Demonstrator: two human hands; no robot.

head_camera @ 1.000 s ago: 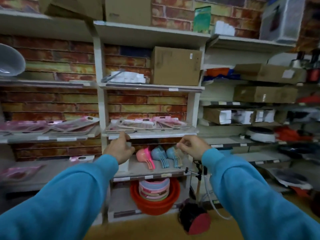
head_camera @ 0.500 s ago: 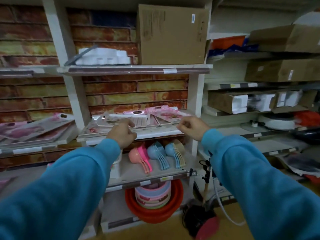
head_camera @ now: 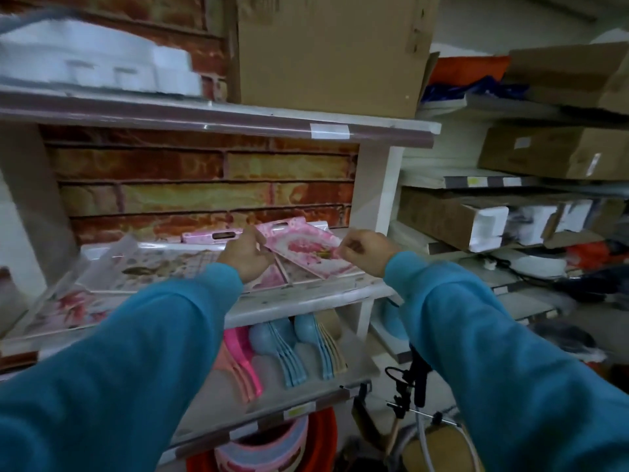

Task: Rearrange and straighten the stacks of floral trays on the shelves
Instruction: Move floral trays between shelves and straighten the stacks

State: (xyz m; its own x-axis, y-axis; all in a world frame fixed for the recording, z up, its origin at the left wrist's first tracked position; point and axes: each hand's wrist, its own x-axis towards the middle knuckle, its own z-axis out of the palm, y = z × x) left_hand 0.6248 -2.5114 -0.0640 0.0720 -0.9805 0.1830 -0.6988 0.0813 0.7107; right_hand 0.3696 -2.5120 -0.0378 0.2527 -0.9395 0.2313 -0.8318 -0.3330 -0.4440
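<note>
Both hands reach over the floral trays [head_camera: 299, 247] lying askew on the middle shelf [head_camera: 306, 298] at frame centre. The left hand [head_camera: 245, 253] hides the tray edge beneath it; its curled fingers' hold cannot be told. The right hand [head_camera: 366, 248] has fingers clenched, apparently pinching the tilted pink tray's edge, though blur obscures contact.

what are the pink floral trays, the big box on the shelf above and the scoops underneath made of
Pink floral trays: probably glossy plastic or melamine; thin, rigid, printed, with a moulded handle slot.
Big box: matte brown corrugated cardboard, going by the flap edges and tape.
Scoops: likely matte moulded plastic; uniform pastel pink, blue and beige, nested in rows.
</note>
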